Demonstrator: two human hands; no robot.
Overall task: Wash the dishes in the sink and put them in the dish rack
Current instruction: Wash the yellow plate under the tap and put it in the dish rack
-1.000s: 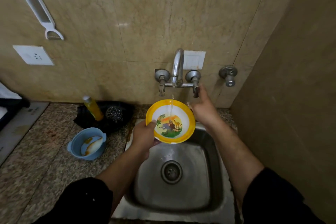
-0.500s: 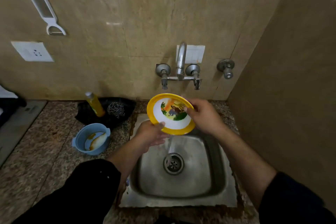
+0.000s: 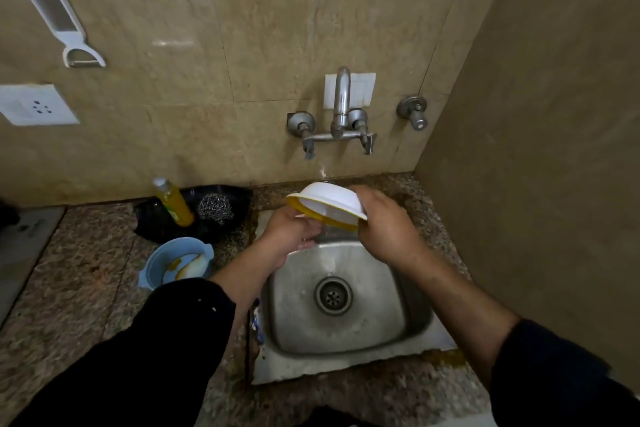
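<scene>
The bowl [image 3: 327, 200] was held upside down above the back edge of the sink [image 3: 346, 369], probably to shed water. The left hand [image 3: 291, 236] pinched its near rim; the right hand [image 3: 389, 224] curled its fingers around its side.

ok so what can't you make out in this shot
Head view, the only one:
- Inside of the bowl: turned down toward the sink, so only its white outside and yellow rim show.
- Dish rack: outside the frame.
- Water from the tap: too faint to tell whether it runs.
- Contents of the blue tub: something yellow and white, too small to name.
- Dark shape at the left edge: cut off by the frame.
</scene>
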